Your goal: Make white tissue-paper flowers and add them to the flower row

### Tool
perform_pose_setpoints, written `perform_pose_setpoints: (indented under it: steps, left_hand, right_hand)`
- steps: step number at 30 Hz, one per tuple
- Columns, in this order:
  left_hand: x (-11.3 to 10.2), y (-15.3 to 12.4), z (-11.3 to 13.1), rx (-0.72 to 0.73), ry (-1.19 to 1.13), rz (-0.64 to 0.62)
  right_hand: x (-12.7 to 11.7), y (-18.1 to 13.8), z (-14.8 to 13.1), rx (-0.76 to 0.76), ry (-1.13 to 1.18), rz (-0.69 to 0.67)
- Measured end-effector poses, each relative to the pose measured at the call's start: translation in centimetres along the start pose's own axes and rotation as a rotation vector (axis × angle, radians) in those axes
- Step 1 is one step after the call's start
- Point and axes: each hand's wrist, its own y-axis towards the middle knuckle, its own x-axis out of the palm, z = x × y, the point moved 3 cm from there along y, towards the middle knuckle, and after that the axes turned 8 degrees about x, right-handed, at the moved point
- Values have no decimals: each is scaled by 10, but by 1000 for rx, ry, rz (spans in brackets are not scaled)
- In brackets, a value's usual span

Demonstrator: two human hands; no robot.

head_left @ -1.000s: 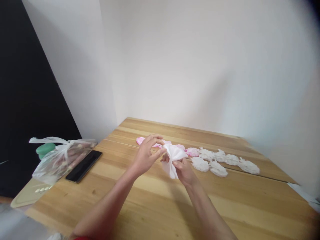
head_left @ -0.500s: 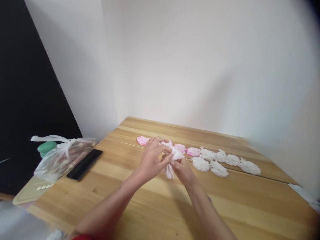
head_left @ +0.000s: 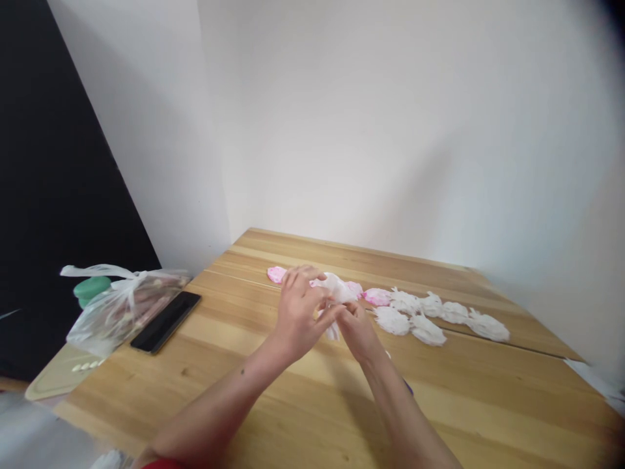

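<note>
Both of my hands meet above the middle of the wooden table point(head_left: 303, 404). My left hand point(head_left: 301, 311) has its fingers curled and pinches a white tissue piece point(head_left: 334, 287). My right hand point(head_left: 358, 330) grips the same tissue from below and to the right, its fingers closed round the gathered part. A short tail of tissue hangs between the two hands. Just behind them a row of finished tissue flowers lies on the table: pink ones point(head_left: 377, 296) to the left, white ones point(head_left: 426, 329) to the right.
A black phone point(head_left: 166, 312) lies near the table's left edge. Beside it is a knotted clear plastic bag point(head_left: 117, 306) with things inside, and a green lid point(head_left: 90, 288) behind. White walls close off the back and the right. A sheet of white tissue point(head_left: 598, 381) shows at the far right.
The fanned-out tissue has been drawn together into a smaller bunch. My left hand has closed in on it and both hands have sunk slightly toward the table.
</note>
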Motion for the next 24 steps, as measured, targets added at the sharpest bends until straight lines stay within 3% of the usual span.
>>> perform_pose_setpoints:
  steps: [5, 9, 12, 16, 24]
  left_hand:
    - [10, -3, -3, -48, 57, -66]
    - [11, -4, -8, -161, -121, -138]
    - [7, -3, -12, -257, -288, -86]
    - [1, -3, -17, -344, -346, 14]
    - [11, -2, -13, -278, -414, -141]
  right_hand:
    - [2, -1, -1, -20, -23, 5]
    - [1, 0, 2, -11, -4, -6]
    - [-2, 2, 2, -37, 87, -11]
    - [-5, 4, -1, -92, 198, 3]
    - [4, 1, -9, -115, 201, -21]
